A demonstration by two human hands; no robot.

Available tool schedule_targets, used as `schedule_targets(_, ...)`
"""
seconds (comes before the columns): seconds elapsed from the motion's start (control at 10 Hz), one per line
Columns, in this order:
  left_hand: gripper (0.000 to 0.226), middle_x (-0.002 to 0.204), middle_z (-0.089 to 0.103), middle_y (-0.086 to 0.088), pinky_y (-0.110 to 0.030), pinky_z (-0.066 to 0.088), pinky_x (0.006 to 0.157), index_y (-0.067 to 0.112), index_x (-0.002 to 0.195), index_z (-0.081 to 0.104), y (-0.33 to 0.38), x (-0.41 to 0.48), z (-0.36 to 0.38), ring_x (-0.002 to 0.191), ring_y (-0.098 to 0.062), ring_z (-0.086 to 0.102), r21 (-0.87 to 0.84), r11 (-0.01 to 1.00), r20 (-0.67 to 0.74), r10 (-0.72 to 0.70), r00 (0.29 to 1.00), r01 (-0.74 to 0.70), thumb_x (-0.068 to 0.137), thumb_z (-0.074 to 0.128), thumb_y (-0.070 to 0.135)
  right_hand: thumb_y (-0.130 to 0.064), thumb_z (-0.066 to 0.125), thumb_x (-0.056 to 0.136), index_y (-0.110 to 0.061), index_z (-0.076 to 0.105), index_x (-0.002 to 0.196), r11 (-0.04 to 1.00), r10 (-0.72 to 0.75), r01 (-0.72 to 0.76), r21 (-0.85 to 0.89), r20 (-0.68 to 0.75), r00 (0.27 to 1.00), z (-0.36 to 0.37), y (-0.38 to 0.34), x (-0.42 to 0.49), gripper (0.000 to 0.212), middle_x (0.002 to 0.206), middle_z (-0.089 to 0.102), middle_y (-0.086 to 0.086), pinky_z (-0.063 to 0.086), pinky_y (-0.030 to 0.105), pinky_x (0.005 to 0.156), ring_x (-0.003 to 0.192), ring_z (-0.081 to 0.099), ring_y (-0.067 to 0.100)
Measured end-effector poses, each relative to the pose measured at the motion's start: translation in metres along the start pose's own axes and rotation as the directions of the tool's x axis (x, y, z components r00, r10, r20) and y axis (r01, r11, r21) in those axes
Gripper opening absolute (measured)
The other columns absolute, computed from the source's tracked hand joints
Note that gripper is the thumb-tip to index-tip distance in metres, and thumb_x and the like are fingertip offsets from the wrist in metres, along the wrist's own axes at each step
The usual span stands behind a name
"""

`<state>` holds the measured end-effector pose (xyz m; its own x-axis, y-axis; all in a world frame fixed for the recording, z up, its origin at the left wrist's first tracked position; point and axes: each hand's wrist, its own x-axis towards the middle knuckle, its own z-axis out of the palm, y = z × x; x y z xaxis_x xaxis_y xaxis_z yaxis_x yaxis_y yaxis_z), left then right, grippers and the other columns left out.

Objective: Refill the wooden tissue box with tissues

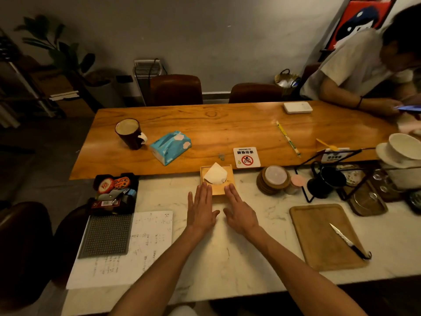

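The square wooden tissue box (229, 171) sits at the far edge of the white marble counter (239, 252), with a white tissue (216, 174) peaking out of its top. My left hand (201, 208) lies flat and open just in front of the box, fingertips at its near left edge. My right hand (239, 210) is open too, fingers spread, fingertips touching the box's near right edge. Neither hand holds anything. A blue soft tissue pack (170, 147) lies on the wooden table (227, 128) beyond, to the left.
A dark mug (129, 133) stands left of the blue pack. A no-smoking card (246, 157) and stacked coasters (273, 180) are right of the box. A cutting board (325, 236) with a knife (348, 241) lies right. Papers (127, 249) and a black tray (115, 192) lie left. A person (355, 71) sits far right.
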<state>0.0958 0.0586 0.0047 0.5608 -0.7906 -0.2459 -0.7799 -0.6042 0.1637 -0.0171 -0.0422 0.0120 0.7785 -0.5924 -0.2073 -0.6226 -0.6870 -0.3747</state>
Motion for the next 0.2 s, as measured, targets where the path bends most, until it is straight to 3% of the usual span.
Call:
schedule_targets(0.1,0.067,0.158,0.019,-0.009,-0.063,0.014,0.113,0.017,0.147,0.022,0.001,0.001,-0.026,0.146,-0.032,0.016,-0.020,0.998,0.026,-0.058,0.998,0.059,0.094,0.048,0.048,-0.034,0.044,0.098,-0.022,0.048,0.132,1.000,-0.022,0.023,0.009,-0.056,0.998,-0.032,-0.005,0.005,0.036,0.144,0.044,0.004,0.054,0.039,0.081,0.110,0.059,0.025)
schedule_targets(0.2,0.046,0.136,0.049,-0.011,-0.052,0.040,0.101,0.017,0.131,0.044,-0.003,-0.001,-0.058,0.125,-0.031,0.049,0.028,0.996,0.029,-0.089,0.996,0.089,0.095,0.047,0.046,-0.039,0.041,0.099,-0.017,0.056,0.117,0.991,-0.076,0.067,-0.116,-0.076,0.994,-0.069,-0.003,0.003,0.032,0.120,0.056,0.007,0.050,0.039,0.079,0.106,0.057,0.027)
